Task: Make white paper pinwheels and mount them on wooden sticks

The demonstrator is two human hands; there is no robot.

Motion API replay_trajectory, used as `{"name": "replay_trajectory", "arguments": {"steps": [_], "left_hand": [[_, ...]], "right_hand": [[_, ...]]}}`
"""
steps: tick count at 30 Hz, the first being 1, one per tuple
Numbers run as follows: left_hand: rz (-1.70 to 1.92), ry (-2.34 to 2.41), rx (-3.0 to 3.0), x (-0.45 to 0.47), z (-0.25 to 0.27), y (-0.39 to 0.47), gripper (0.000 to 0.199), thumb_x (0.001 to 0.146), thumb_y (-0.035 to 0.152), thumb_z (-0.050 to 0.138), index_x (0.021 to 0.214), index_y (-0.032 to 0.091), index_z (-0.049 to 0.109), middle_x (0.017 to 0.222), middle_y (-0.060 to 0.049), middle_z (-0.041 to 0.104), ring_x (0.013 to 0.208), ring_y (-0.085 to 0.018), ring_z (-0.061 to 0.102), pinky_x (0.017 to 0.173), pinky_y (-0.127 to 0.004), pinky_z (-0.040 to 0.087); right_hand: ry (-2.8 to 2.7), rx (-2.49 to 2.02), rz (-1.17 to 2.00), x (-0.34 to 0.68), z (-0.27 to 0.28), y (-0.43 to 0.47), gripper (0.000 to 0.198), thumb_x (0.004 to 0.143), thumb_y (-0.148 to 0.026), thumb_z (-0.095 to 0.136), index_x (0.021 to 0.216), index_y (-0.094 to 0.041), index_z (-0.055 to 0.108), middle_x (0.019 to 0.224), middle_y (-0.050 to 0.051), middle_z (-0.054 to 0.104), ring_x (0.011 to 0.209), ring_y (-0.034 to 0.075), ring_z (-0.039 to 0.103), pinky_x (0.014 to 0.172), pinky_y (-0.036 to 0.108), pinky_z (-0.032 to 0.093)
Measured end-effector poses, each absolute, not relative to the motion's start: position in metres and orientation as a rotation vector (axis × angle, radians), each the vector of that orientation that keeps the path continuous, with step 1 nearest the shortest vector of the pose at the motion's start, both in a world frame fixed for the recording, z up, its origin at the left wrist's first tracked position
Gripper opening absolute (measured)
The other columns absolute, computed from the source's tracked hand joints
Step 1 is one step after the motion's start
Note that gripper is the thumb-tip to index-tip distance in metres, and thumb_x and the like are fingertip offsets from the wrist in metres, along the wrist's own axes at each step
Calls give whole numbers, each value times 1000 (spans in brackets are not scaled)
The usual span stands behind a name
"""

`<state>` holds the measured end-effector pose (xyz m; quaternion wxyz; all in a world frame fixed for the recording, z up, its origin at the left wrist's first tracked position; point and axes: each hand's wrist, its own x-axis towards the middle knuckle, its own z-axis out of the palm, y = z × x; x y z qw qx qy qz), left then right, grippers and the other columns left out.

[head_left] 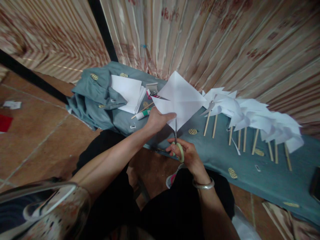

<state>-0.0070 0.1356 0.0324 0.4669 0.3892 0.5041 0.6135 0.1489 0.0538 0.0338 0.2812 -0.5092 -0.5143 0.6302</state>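
Observation:
A square white sheet of paper [182, 100] with crossing fold lines is held up over the cloth, one corner pointing at me. My left hand [158, 119] pinches its left part, thumb on top. A slit runs inward from the sheet's left corner. In my right hand [186, 151] is a pair of scissors [180, 153] with pale green handles, fingers through the loops. The scissor blades lie along the near corner of the sheet, pointing to its middle. Close to my left hand lies a glue stick [143, 114] with a green and white body.
White paper pinwheels [240, 108] on wooden sticks lie in a row on the right of the grey-green cloth [210, 153]. At the left are a stack of white paper [128, 91] and a small open box of metal pins [152, 90]. A curtain [200, 43] hangs behind.

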Motion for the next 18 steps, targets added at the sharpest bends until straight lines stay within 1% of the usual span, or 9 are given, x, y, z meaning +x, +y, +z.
{"name": "replay_trajectory", "arguments": {"steps": [6, 12, 18], "left_hand": [[1505, 1209, 952, -7, 30, 135, 30, 57, 19, 81, 85, 13, 70, 88, -8, 74, 87, -28, 69, 87, -43, 55], [1528, 1172, 969, -7, 29, 136, 27, 57, 18, 80, 81, 14, 70, 84, -6, 74, 82, -27, 69, 85, -43, 56], [1498, 1198, 940, -7, 28, 137, 28, 57, 19, 81, 83, 14, 70, 87, -7, 74, 85, -28, 70, 86, -43, 55]], "right_hand": [[-1369, -1360, 1677, 149, 33, 53, 40, 72, -50, 71, 95, -18, 70, 71, 3, 69, 58, 13, 56, 53, 25, 44], [-1379, -1358, 1691, 149, 35, 53, 38, 73, -50, 70, 94, -19, 70, 70, 2, 68, 58, 13, 57, 53, 24, 45], [-1277, -1369, 1728, 147, 38, 53, 40, 67, -51, 75, 90, -18, 70, 67, 1, 66, 56, 12, 56, 53, 25, 47]]}}
